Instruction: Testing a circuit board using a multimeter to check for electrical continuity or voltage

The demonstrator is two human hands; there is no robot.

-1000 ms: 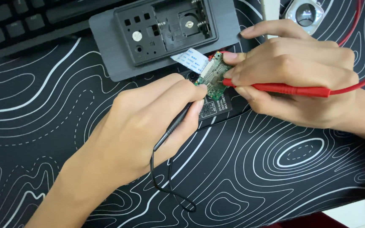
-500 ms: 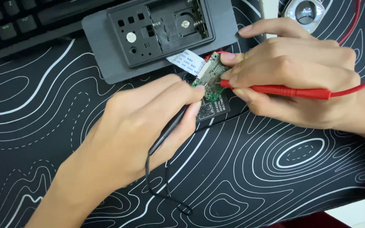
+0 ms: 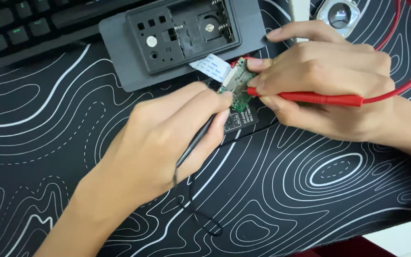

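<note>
Little has shifted since a moment ago: both hands stay bent over the small green circuit board [image 3: 236, 88], only the view has slid slightly. Her right hand [image 3: 324, 81] keeps its grip clenched on the red probe [image 3: 310, 98], tip touching the board, fingertips steadying the board's edge. Left hand [image 3: 162, 133] pinches the black probe [image 3: 198, 140], tip meeting the board from seven o'clock. At eleven o'clock lies the grey opened casing [image 3: 181, 38], white ribbon cable [image 3: 211, 67] between.
</note>
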